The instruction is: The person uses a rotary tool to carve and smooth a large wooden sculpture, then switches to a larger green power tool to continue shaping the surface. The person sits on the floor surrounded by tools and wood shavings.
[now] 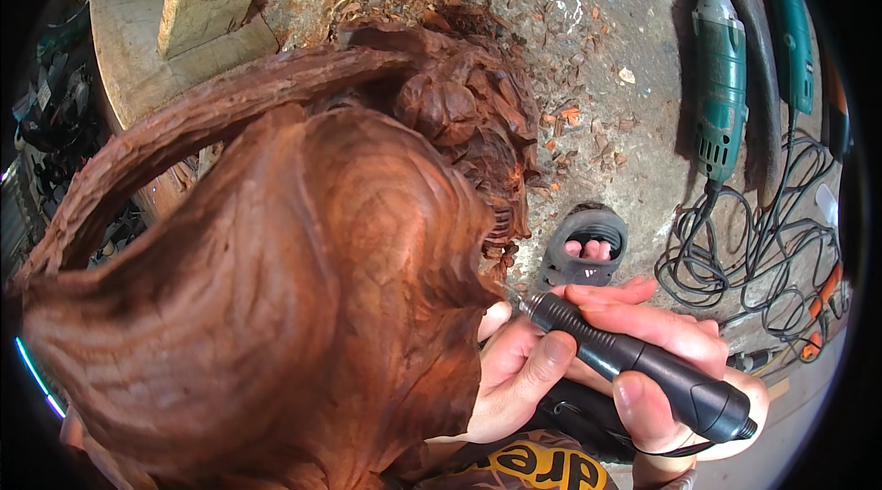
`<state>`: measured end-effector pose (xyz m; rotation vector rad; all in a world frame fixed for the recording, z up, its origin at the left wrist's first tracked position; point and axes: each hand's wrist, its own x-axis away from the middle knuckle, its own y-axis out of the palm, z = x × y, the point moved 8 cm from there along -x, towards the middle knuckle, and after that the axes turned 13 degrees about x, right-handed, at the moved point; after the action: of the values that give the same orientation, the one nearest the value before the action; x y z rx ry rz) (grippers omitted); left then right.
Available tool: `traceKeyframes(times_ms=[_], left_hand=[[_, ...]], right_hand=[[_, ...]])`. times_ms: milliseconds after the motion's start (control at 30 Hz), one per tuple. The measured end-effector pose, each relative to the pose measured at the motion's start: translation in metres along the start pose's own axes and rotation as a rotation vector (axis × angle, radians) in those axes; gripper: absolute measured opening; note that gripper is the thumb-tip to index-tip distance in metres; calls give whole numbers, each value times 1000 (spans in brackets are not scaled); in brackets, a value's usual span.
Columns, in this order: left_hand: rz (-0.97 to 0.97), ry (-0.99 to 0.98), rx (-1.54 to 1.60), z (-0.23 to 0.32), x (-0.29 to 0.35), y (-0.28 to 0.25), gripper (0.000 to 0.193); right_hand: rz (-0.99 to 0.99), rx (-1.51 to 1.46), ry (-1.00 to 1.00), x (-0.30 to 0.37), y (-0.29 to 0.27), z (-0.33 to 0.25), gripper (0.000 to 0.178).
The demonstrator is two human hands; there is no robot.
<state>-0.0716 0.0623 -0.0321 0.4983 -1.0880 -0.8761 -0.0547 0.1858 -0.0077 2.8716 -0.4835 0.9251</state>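
A large reddish-brown wood carving (358, 205) with smooth, flowing grain fills the left and middle of the head view. My right hand (675, 343) is wrapped round a black rotary carving handpiece (634, 357). The handpiece slants up to the left, and its thin metal bit reaches the carving's right edge. My left hand (514, 375) is at that same edge, fingers curled and partly hidden behind wood and handpiece. Its thumb lies against the handpiece's lower side near the front. Whether the bit touches the wood is too small to tell.
Two green power tools, one a straight grinder (721, 90), lie at the far right beside tangled black cables (726, 251). A round wooden piece (133, 22) stands at the back left. Wood chips litter the concrete floor (634, 40). My sandalled foot (588, 247) shows beyond the handpiece.
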Motion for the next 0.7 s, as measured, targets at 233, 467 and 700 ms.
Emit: traceKeyframes(times_ms=[233, 467, 700], left_hand=[[186, 259, 317, -20, 11, 2, 59], [272, 315, 407, -26, 10, -2, 56], [196, 157, 352, -25, 21, -5, 61]], right_hand=[[-51, -46, -89, -2, 0, -4, 40], [-214, -80, -144, -9, 9, 9, 41], [-208, 97, -300, 13, 10, -2, 46]])
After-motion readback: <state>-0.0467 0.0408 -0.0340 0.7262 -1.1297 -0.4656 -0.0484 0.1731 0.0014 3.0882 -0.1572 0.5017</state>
